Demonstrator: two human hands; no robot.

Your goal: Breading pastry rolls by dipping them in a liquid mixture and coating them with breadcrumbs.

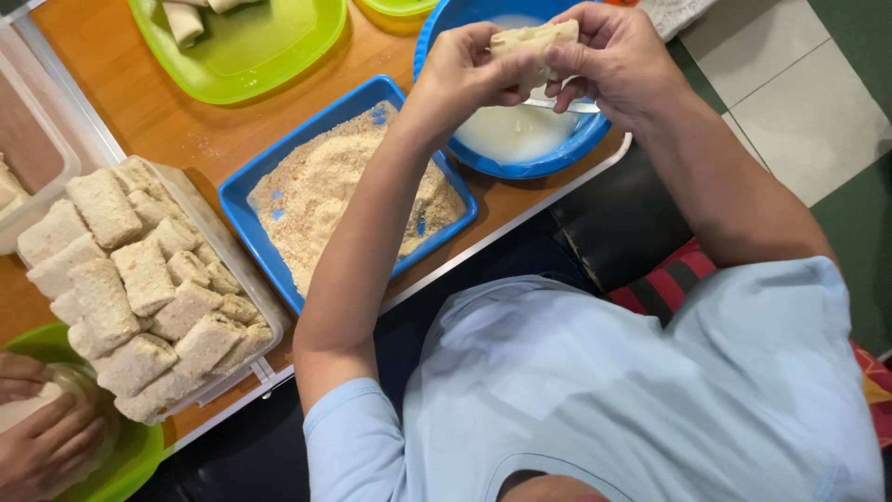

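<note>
While both hands pinch it from either side, the roll (533, 42) hangs above the round blue bowl (437, 42), just over the white batter (514, 133) pooled inside. The left hand (462, 74) grips its near end with thumb and fingers closed on it; the right hand (618, 60) clamps the far end the same way. The roll is pale beige, soft-looking, folded into a short block, its surface bare of crumbs. The bowl sits at the table edge (520, 223), which runs diagonally just below it, so room on that side is slight. Touching the bowl on its left is the blue tray (243, 218) of breadcrumbs (334, 186), also close to the edge. Beyond the tray, a clear tub (243, 270) holds crumbed rolls (139, 279) packed tightly. A green tray (279, 56) with a few plain rolls lies at the top. At lower left, another person's hands (42, 437) rest over a green plate (130, 460).
</note>
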